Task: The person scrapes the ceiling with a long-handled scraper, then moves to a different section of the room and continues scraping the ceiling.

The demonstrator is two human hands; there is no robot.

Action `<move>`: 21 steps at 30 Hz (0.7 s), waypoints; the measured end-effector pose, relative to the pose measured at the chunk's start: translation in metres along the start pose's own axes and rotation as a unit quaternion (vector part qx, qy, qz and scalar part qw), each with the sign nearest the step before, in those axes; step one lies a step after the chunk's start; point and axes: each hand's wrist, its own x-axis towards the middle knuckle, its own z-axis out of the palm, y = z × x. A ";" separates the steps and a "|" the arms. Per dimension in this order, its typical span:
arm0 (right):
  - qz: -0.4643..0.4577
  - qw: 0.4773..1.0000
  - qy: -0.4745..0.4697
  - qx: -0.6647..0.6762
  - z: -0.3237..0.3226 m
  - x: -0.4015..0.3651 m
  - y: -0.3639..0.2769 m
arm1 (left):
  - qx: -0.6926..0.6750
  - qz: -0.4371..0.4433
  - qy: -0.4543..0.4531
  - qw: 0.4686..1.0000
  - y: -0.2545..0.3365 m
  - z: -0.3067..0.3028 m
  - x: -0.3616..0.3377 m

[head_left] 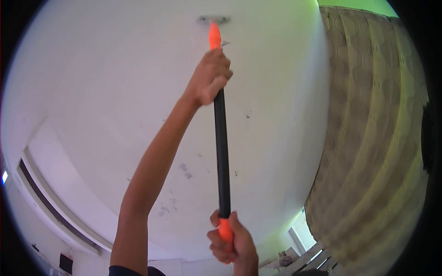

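A long-handled scraper (pixel 221 152) with a black shaft, orange ends and a flat grey head stands nearly upright before me. Its head (pixel 213 20) is up at the pale wall and slightly blurred; whether it touches cannot be told. My left hand (pixel 211 76) is closed round the upper shaft, just below the orange neck, with the arm stretched upward. Lower down, my right hand (pixel 232 239) wraps the orange grip at the bottom end. Dark scuffs and patches (pixel 185 170) mark the wall behind the shaft.
A beige patterned curtain (pixel 368 138) hangs along the right side. At lower left runs a long recessed opening with a pale frame (pixel 60 207), near a small dark panel (pixel 66 263). Slatted wooden boards (pixel 306 260) lie at lower right, beside a bright gap under the curtain.
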 end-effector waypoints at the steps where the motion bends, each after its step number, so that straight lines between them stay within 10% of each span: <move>1: 0.009 1.000 0.008 0.009 0.000 -0.003 0.010 | -0.018 -0.037 -0.004 0.999 0.010 0.001 -0.013; 21: 0.044 0.994 0.024 0.101 0.035 0.003 0.110 | -0.077 -0.087 -0.040 0.992 0.044 -0.030 -0.081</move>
